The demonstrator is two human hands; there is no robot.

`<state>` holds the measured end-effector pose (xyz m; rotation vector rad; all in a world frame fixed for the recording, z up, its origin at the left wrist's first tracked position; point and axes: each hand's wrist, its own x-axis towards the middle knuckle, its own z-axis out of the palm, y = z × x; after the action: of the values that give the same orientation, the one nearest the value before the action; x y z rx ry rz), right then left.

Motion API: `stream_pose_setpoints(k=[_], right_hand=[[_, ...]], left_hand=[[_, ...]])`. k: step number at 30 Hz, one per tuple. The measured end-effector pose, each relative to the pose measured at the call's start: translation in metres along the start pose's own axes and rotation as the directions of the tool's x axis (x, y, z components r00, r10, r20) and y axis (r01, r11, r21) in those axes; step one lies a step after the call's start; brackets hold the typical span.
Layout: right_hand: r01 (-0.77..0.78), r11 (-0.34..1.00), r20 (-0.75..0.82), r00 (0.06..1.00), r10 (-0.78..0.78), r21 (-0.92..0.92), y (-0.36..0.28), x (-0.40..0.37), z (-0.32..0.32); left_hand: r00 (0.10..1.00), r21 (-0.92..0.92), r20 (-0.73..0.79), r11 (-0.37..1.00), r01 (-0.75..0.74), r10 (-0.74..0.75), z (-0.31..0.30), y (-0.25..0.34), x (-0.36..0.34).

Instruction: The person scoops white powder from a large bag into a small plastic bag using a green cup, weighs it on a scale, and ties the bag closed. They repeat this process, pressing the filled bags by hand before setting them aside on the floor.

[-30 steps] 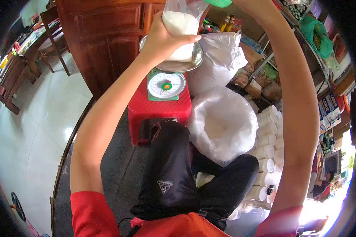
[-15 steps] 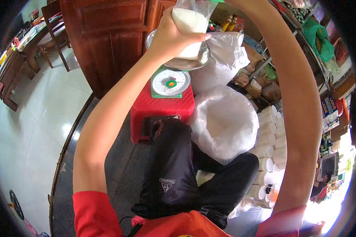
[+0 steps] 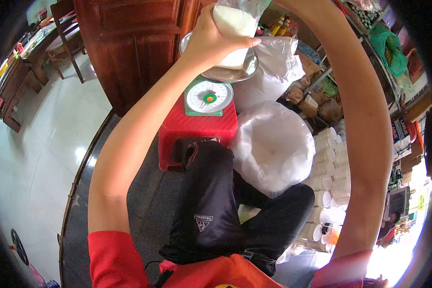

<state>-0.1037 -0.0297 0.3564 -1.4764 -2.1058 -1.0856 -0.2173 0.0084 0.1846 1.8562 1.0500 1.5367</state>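
Observation:
My left hand is wrapped round a clear plastic bag filled with white grains, its thumb stretched across the front. The bag stands upright over the metal pan of a green scale. That scale rests on a red plastic stool. My right arm reaches up to the top edge near the bag's top, and the right hand's fingers are cut off by the frame. Right of the stool is a large open sack with white contents, and behind it a closed white sack.
A brown wooden door stands behind the scale. Stacked white containers and crowded shelves are on the right. My bent legs are below the stool. A wooden chair is at the far left.
The view has shifted slightly. The bag top now leans a little to the right, and the green piece at its top edge has mostly gone out of sight.

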Motion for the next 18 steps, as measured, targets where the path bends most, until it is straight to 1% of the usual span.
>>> stream_pose_setpoints(k=[4,6,8,10,12,15,17,18], right_hand=[[0.051,0.998,-0.003,0.999,-0.051,0.022,-0.0018,-0.005,-0.0046],[0.043,0.999,-0.011,0.999,-0.044,-0.032,-0.0012,-0.0013,0.0011],[0.042,0.998,0.008,0.999,-0.041,-0.05,-0.0033,-0.0007,-0.0004],[0.043,0.997,0.029,0.999,-0.041,-0.067,-0.0041,-0.0017,-0.0005],[0.081,0.994,-0.002,0.997,-0.081,-0.071,-0.0046,-0.002,0.0002],[0.082,0.994,0.004,0.997,-0.082,-0.071,-0.0055,-0.0025,-0.0003],[0.078,0.993,0.011,0.997,-0.077,-0.084,-0.0059,-0.003,-0.0014],[0.076,0.992,0.018,0.997,-0.074,-0.099,-0.0058,-0.0038,-0.0018]], left_hand=[[1.0,-0.024,-0.016,1.0,-0.009,0.008,-0.0012,-0.0004,-0.0014],[1.0,-0.02,-0.019,1.0,-0.015,0.014,-0.0014,-0.0007,-0.0015],[0.999,0.012,-0.04,0.999,-0.036,0.037,-0.0008,-0.001,-0.0014],[0.999,0.034,-0.032,0.999,-0.019,0.02,-0.0011,0.0005,-0.0021],[1.0,0.058,-0.029,0.998,-0.004,0.006,-0.002,0.0014,-0.0017],[0.998,0.102,-0.047,0.994,-0.025,0.03,0.0008,-0.0032,0.0],[0.997,0.002,-0.038,0.997,-0.073,0.073,0.0012,-0.0048,0.0003],[0.997,0.002,-0.032,0.997,-0.071,0.071,0.0012,-0.0062,0.0003]])
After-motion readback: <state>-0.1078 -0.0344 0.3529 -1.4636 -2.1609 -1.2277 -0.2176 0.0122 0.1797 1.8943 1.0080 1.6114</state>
